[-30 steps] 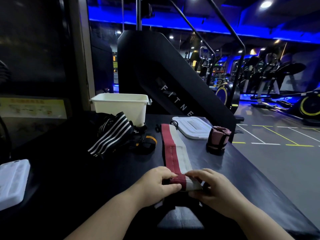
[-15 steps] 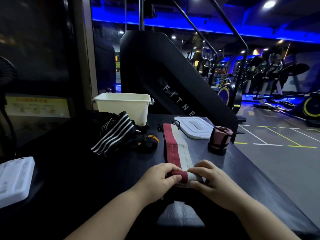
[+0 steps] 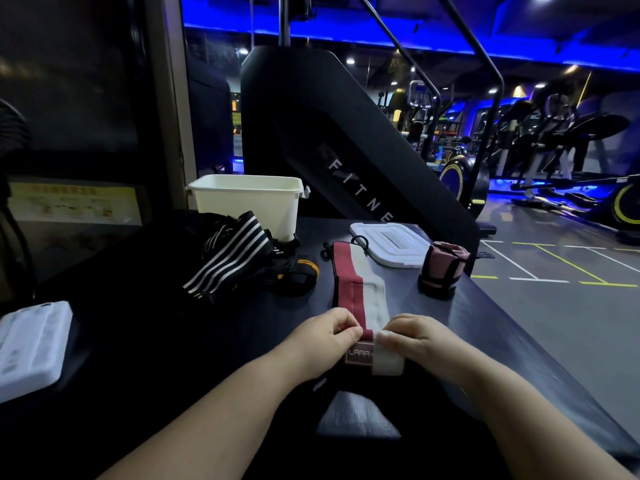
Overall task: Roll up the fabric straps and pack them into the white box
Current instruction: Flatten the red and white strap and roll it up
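Observation:
A red and white fabric strap (image 3: 360,289) lies lengthwise on the dark table, its near end rolled into a small roll showing a label. My left hand (image 3: 322,341) pinches the roll's red side, and my right hand (image 3: 415,337) pinches its white side. The white box (image 3: 247,199) stands open at the back of the table. A pink and black rolled strap (image 3: 441,268) stands upright on the right. Black straps with white stripes (image 3: 232,259) lie in a heap in front of the box.
The box's white lid (image 3: 389,242) lies flat beyond the strap's far end. A black and orange strap (image 3: 299,273) sits beside the striped heap. Another white lid-like object (image 3: 29,344) rests at the left edge. The table's right edge drops to the gym floor.
The roll has turned further along the strap, and a label now shows on its near face. Both hands shifted their pinch on it.

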Tool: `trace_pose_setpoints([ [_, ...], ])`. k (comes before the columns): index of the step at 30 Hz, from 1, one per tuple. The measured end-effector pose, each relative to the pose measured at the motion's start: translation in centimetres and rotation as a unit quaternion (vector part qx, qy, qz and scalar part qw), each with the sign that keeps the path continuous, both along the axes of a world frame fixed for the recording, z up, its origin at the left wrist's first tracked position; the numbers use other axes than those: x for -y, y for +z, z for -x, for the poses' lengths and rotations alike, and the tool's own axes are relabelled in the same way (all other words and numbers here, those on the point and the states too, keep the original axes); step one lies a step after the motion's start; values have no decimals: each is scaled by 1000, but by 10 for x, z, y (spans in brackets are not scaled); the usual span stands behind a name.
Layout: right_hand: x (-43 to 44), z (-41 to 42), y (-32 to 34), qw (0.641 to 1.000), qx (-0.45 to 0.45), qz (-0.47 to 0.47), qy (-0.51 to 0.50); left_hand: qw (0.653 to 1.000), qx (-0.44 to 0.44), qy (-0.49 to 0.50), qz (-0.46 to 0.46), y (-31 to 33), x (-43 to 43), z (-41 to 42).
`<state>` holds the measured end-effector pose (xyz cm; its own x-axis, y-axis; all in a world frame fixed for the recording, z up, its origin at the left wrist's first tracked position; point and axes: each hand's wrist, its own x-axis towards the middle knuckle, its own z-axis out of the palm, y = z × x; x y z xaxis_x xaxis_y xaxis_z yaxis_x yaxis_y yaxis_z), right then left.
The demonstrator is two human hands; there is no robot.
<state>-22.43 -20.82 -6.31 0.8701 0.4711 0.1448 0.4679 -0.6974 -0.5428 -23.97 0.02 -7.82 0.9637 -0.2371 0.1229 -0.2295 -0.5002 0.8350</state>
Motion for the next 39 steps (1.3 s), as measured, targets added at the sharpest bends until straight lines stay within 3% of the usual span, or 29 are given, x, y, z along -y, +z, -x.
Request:
trace_pose_setpoints([
  [6, -1, 4, -4, 998, -43, -41, -38, 998, -21, 21, -52, 12, 3, -6],
  [9, -1, 5, -9, 994, -29, -96, -52, 997, -23, 30, -73, 15, 5, -8],
  [14, -5, -2, -13, 990, 38, -109, -79, 991, 15, 41, -125, 15, 0, -15],
  [17, -9, -7, -11, 989, 62, -93, -95, 992, 97, 45, -64, 10, 5, -16],
  [21, -10, -10, -11, 988, 66, -87, -107, 992, 117, 34, 36, 5, 12, -12],
  [30, -12, -6, -16, 972, 139, -150, -117, 995, 58, -75, -14, 1, -9, -10],
  [33, -10, -6, -17, 970, 142, -163, -116, 996, 56, -72, -15, 0, -11, -10],
  [39, 4, 2, -13, 982, 71, -172, -46, 995, 75, -61, -24, 2, -10, -10],
])
